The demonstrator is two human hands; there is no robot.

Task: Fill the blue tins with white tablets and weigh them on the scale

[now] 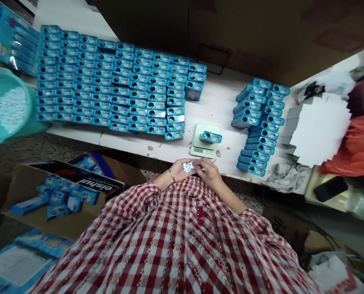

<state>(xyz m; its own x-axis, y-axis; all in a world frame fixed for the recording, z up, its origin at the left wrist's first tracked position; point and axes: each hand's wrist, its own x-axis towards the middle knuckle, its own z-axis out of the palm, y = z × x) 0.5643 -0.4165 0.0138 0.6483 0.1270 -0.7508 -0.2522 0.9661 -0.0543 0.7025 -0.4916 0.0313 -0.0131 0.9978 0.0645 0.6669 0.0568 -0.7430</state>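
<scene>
My left hand (179, 170), with a gold bangle at its wrist, is cupped palm up in front of my body. A small heap of white candies (188, 167) lies in its palm. Close against its fingertips is my right hand (209, 172), fingers curled together; whether anything is between them is hidden. Just beyond both hands a pale green digital scale (197, 151) sits at the table's front edge. One small blue candy box (211, 137) with a dark round hole in its top stands on the scale.
Rows of blue boxes (104, 81) fill the white table's left side, with more boxes (258, 130) at right. A turquoise tub (32, 114) of white candies stands far left. Below it, an open carton (23, 179) contains blue packs. A phone (330, 189) lies right; a large brown carton (246, 32) stands behind.
</scene>
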